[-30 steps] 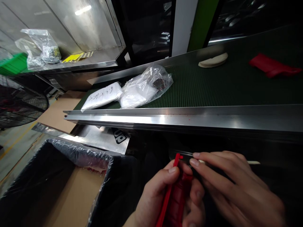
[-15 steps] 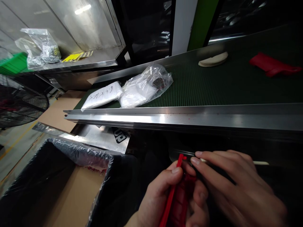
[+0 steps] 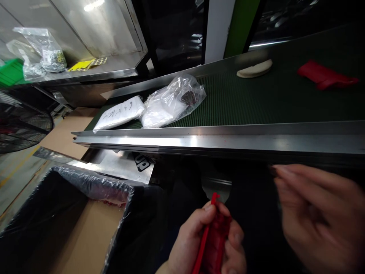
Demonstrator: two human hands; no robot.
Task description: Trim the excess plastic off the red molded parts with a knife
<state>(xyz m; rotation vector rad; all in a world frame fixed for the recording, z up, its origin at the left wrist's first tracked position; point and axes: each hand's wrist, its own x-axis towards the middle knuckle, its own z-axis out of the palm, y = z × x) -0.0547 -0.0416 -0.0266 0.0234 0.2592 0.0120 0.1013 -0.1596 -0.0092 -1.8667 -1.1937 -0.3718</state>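
Note:
My left hand is wrapped round a long red plastic part. The part looks hollow, with a raised rim along one side, and its narrow tip points up past my thumb. Its lower end runs out of the picture. To the right, apart from the red part, my right hand is blurred, its thumb and fingers pinched together. A small dark tip shows at the fingertips, but what it belongs to cannot be made out. On the green conveyor belt lie another red part and a cream half-round piece.
The conveyor's metal edge runs across in front of my hands. Clear plastic bags and a white labelled packet lie on the belt. At lower left stands a box lined with black plastic. A fan is at far left.
My right hand has moved right, away from the red part, and closed into a pinch. The pale thin stick seen by it earlier no longer shows. My left hand keeps its hold.

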